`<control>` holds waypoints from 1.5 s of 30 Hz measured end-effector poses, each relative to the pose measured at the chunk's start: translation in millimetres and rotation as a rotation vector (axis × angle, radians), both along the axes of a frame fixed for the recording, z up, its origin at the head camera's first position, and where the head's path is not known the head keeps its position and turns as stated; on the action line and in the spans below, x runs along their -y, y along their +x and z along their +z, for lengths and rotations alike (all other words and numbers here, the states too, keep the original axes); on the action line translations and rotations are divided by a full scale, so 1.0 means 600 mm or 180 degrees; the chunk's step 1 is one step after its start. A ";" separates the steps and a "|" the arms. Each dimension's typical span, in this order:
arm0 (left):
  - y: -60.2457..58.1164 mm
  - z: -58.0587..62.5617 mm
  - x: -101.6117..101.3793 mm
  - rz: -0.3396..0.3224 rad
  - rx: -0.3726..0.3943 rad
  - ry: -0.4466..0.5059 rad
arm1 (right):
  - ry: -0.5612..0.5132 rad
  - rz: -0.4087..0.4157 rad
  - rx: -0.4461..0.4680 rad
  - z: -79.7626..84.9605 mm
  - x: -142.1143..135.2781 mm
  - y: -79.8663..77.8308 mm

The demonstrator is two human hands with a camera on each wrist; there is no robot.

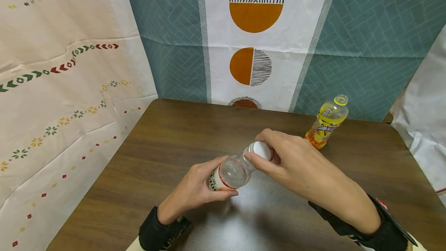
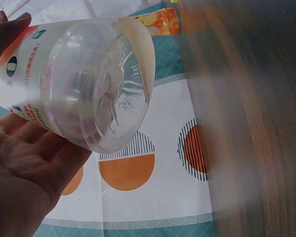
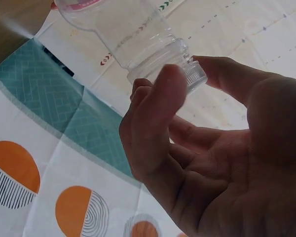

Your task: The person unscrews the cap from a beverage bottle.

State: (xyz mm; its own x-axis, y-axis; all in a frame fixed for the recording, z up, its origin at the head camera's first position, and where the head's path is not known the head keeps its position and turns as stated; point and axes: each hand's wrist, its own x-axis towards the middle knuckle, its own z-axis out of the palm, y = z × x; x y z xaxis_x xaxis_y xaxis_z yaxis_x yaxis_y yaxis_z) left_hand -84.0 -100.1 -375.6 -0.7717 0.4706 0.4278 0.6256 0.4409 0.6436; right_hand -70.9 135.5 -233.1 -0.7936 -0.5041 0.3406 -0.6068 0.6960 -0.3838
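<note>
A clear plastic bottle (image 1: 234, 171) with a white label is held tilted above the table, its neck pointing up and to the right in the head view. My left hand (image 1: 200, 183) grips it round the labelled body, thumb on the near side. At the neck, my right hand (image 1: 299, 162) pinches the white screw cap (image 1: 262, 150) between thumb and fingers. The left wrist view shows the bottle's clear base (image 2: 121, 98) facing the camera. In the right wrist view the ridged edge of the cap (image 3: 196, 78) sits on the neck, partly hidden by a finger.
A second bottle (image 1: 326, 125) with a yellow label and orange lower part stands uncapped at the table's back right. The brown wooden table (image 1: 188, 127) backs onto a teal and white patterned cloth (image 1: 174, 69). Patterned cream cloth (image 1: 69, 100) hangs at left, white fabric (image 1: 423, 107) at right.
</note>
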 end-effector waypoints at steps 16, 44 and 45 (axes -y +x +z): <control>0.001 0.002 0.002 0.0030 0.0095 0.0045 | 0.0101 -0.0013 -0.0225 0.015 -0.035 0.007; 0.019 0.039 -0.002 -0.0026 0.0180 0.0227 | 0.0525 -0.0840 -0.0136 -0.036 -0.196 -0.048; 0.022 0.045 -0.003 -0.0044 0.0203 0.0262 | 0.0526 -0.0866 -0.0137 -0.039 -0.201 -0.049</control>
